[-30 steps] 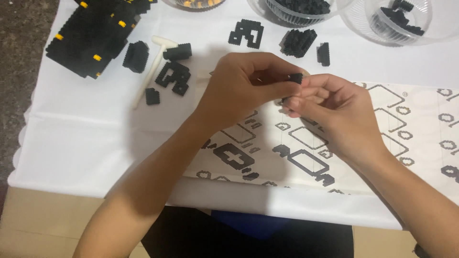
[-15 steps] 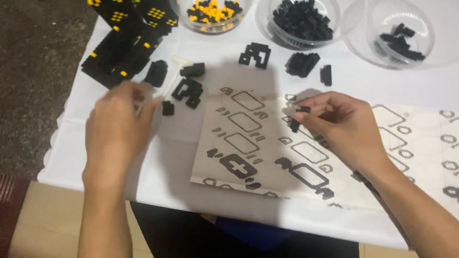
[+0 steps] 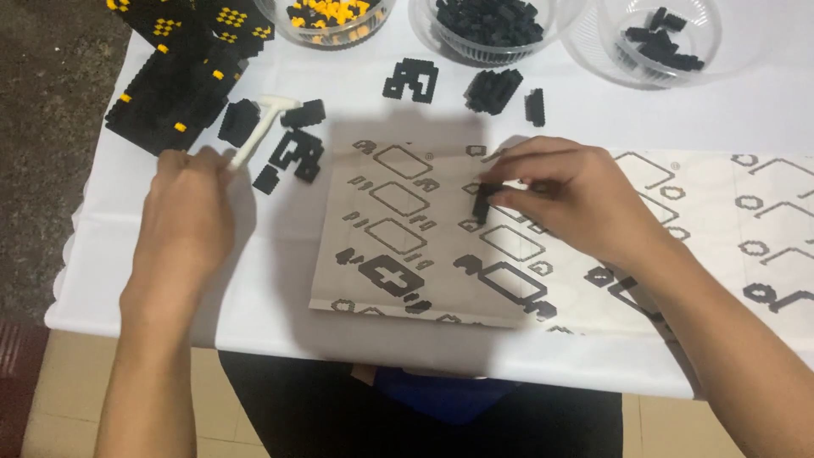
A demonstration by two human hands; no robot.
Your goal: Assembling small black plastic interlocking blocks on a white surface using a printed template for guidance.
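My right hand (image 3: pixel 566 200) pinches a small black brick piece (image 3: pixel 482 202) just above the printed instruction sheet (image 3: pixel 407 246). My left hand (image 3: pixel 186 222) is at the left side of the white table and grips the handle of a small white hammer-shaped tool (image 3: pixel 259 129), whose head points up toward loose black brick assemblies (image 3: pixel 297 153). A large black build with yellow studs (image 3: pixel 174 72) lies just beyond the tool.
Three clear bowls stand along the far edge: one with yellow and black bricks (image 3: pixel 335 15), one full of black bricks (image 3: pixel 492 21), one with a few black bricks (image 3: pixel 661 38). Small black assemblies (image 3: pixel 411 80) (image 3: pixel 493 89) lie before them. The tablecloth edge (image 3: pixel 339 339) runs near me.
My hands came apart. The left hand moved left and took hold of the white tool. The right hand stayed over the sheet with the black piece.
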